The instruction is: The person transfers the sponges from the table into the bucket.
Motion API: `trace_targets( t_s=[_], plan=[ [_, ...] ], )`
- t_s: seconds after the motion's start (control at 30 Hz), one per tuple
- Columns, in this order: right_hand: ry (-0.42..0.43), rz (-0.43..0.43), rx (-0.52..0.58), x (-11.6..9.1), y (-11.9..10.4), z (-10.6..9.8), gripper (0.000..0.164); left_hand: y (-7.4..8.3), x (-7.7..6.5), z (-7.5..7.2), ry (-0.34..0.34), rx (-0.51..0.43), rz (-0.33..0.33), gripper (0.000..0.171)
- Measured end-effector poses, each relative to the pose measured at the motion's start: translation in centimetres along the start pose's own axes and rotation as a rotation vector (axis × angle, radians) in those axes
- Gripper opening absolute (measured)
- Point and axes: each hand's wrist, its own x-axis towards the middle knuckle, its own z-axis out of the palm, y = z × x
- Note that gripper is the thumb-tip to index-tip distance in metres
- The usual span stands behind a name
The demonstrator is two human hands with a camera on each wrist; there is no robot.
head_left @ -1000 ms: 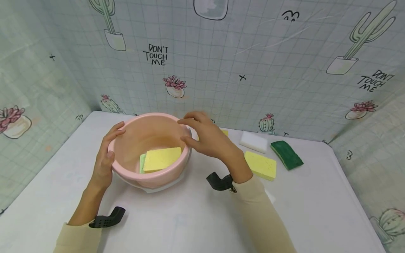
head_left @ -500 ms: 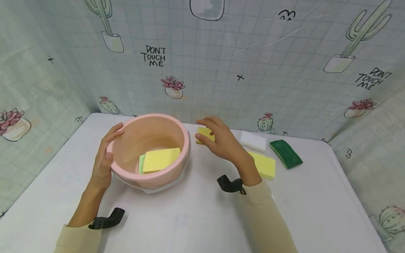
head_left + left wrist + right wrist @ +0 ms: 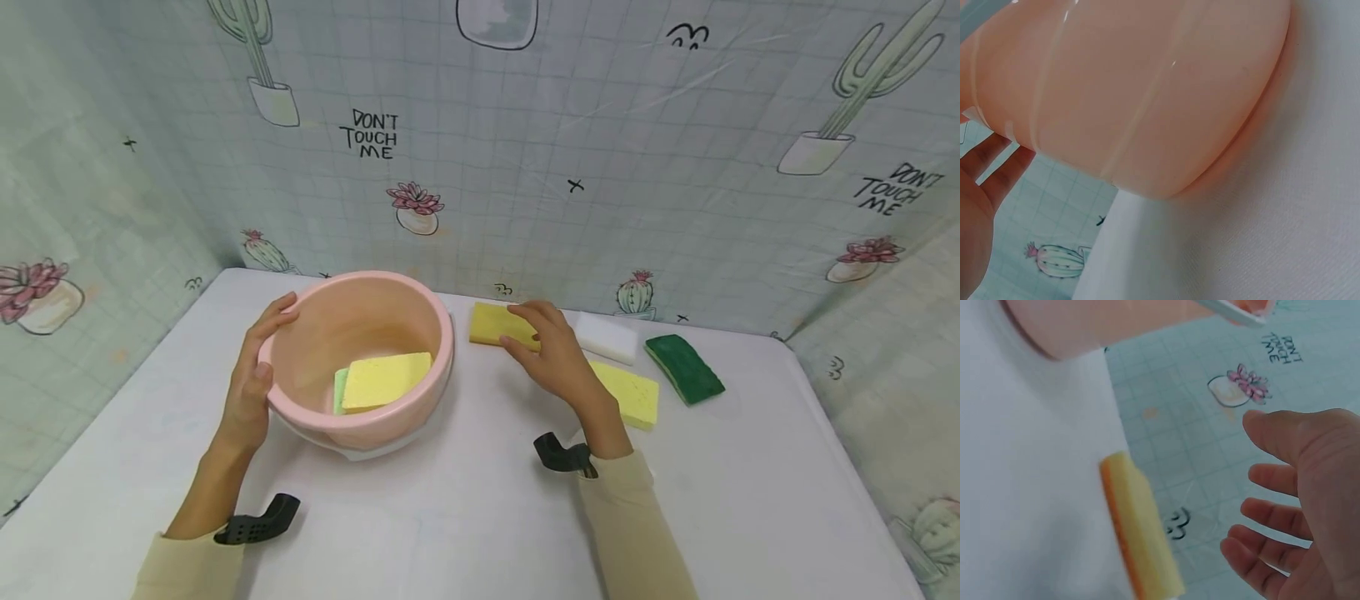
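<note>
A pink bucket [image 3: 360,417] stands left of centre, with a light yellow sponge [image 3: 386,379] and the edge of a pale green one [image 3: 340,390] inside. My left hand [image 3: 250,379] holds its left side, fingertips at the rim; in the left wrist view, two fingers lie against the outer wall. My right hand [image 3: 555,354] is in the air with fingers spread and slightly bent, holding nothing. In the head view its fingertips overlap the right end of a darker yellow sponge [image 3: 491,323]. In the right wrist view that sponge [image 3: 1141,531] lies apart from the fingers.
Right of the right hand lie a white sponge [image 3: 609,338], a light yellow sponge [image 3: 630,396] and a dark green scouring sponge [image 3: 684,369]. The white table [image 3: 450,533] ends at a cactus-print cloth [image 3: 480,167] behind. A white handle [image 3: 375,452] hangs under the bucket's rim.
My right hand has left the bucket's right rim and moved right to the darker yellow sponge. My left hand has stayed on the bucket, which has not moved.
</note>
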Motion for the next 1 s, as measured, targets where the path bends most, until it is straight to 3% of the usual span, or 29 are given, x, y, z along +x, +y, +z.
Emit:
trace_targets(
  t_s=[0.27, 0.57, 1.0],
  plan=[
    [0.051, 0.089, 0.017, -0.9, 3.0, 0.6, 0.052, -0.6, -0.5, 0.2, 0.012, -0.019, 0.018, 0.056],
    [0.045, 0.186, -0.016, -0.7, 4.4, 1.5, 0.059, -0.4, 0.3, 0.1, -0.021, -0.064, 0.051, 0.057],
    [0.04, 0.195, 0.036, -0.4, 4.6, 2.2, 0.061, 0.1, 0.4, 0.1, 0.007, -0.04, -0.035, 0.056]
  ],
)
